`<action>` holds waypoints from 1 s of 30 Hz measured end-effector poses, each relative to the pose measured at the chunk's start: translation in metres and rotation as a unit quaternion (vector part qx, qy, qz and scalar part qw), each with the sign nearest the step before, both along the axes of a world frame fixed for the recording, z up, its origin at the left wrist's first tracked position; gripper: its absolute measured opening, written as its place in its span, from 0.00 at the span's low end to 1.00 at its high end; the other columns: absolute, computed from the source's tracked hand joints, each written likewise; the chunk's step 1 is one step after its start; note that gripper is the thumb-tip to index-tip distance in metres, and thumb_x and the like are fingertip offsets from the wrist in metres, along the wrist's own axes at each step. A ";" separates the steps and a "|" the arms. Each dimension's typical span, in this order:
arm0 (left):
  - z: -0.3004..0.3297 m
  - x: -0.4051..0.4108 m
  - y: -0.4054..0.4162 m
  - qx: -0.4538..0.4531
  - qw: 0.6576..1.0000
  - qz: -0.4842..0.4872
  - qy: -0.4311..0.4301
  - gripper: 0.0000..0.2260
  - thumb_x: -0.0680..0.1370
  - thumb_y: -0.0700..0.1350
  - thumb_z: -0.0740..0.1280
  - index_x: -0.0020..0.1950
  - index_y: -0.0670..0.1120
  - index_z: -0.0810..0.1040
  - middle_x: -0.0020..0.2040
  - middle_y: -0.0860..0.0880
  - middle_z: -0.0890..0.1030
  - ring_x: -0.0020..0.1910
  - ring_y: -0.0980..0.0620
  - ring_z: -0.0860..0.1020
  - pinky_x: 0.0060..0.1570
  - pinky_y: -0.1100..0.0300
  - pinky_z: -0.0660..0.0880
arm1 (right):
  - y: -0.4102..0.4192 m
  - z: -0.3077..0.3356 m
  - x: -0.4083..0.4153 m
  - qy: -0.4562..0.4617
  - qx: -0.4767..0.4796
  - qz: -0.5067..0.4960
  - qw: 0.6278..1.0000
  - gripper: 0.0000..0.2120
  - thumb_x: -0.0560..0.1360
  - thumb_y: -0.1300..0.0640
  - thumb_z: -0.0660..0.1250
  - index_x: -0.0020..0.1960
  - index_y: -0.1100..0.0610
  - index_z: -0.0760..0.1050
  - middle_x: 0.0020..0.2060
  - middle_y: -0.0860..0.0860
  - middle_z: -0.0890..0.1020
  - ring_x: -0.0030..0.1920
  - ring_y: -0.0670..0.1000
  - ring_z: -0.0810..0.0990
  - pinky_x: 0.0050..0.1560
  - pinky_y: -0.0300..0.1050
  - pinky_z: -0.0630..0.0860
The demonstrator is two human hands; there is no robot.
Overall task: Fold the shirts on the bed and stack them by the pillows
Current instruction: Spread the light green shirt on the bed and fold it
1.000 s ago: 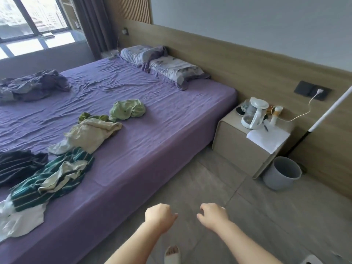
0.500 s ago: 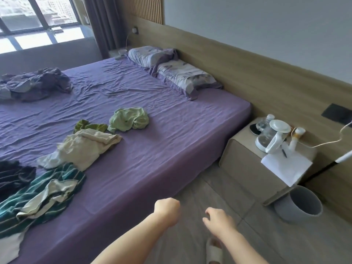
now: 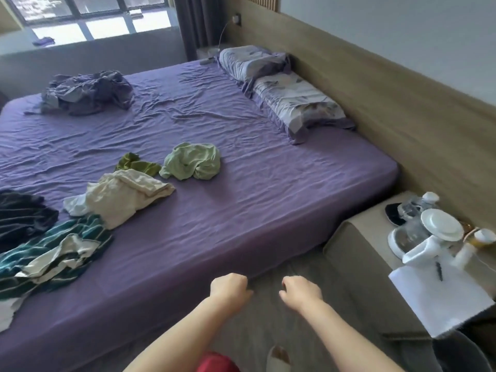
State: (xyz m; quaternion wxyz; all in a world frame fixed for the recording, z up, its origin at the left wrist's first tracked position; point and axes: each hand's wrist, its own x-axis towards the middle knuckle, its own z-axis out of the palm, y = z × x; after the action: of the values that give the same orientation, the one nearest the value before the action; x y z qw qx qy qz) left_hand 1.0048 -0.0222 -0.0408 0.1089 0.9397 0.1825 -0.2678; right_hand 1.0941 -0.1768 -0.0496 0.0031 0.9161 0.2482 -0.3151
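Note:
Several crumpled shirts lie on the purple bed: a light green one, an olive one, a cream one, a green-and-white striped one and a dark striped one at the left edge. Two patterned pillows lie along the wooden headboard at the right. My left hand and my right hand hover side by side over the bed's near edge, both curled into loose fists and holding nothing.
A bunched purple-grey blanket sits at the bed's far left. A nightstand at the right carries a white kettle, a glass jar and a sheet of paper. A grey bin stands below it. Grey tile floor lies underfoot.
I have stepped closer to the bed and the view has swung left, so the bed fills more of it. Both hands stay curled and have moved forward to the mattress edge.

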 end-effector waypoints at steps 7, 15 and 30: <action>0.002 0.026 0.022 0.001 0.997 0.080 0.024 0.14 0.77 0.55 0.59 0.55 0.48 0.77 0.57 0.48 0.79 0.56 0.44 0.77 0.50 0.55 0.72 | 0.042 -0.005 0.050 0.003 0.016 0.080 0.997 0.13 0.76 0.53 0.56 0.57 0.55 0.74 0.57 0.52 0.78 0.58 0.55 0.76 0.51 0.46 0.71; -0.012 0.077 0.079 -0.001 0.995 0.094 0.042 0.14 0.77 0.54 0.58 0.54 0.48 0.77 0.57 0.47 0.79 0.56 0.43 0.77 0.49 0.55 0.72 | 0.090 -0.009 0.104 -0.002 0.007 0.090 0.996 0.15 0.77 0.52 0.56 0.59 0.55 0.73 0.58 0.52 0.78 0.58 0.56 0.76 0.54 0.47 0.71; 0.001 0.212 0.197 0.010 0.994 0.110 -0.014 0.15 0.77 0.55 0.58 0.54 0.47 0.77 0.58 0.48 0.79 0.58 0.44 0.77 0.50 0.57 0.71 | 0.213 0.014 0.231 -0.033 0.042 0.092 0.994 0.17 0.78 0.49 0.57 0.62 0.56 0.71 0.62 0.53 0.76 0.62 0.56 0.74 0.59 0.48 0.70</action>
State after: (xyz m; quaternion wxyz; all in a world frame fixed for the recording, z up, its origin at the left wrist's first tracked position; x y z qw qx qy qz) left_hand 1.2166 0.1750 -0.0398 0.1305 0.9185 0.2864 -0.2394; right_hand 1.3246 0.0364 -0.0352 0.0016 0.8987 0.3438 -0.2721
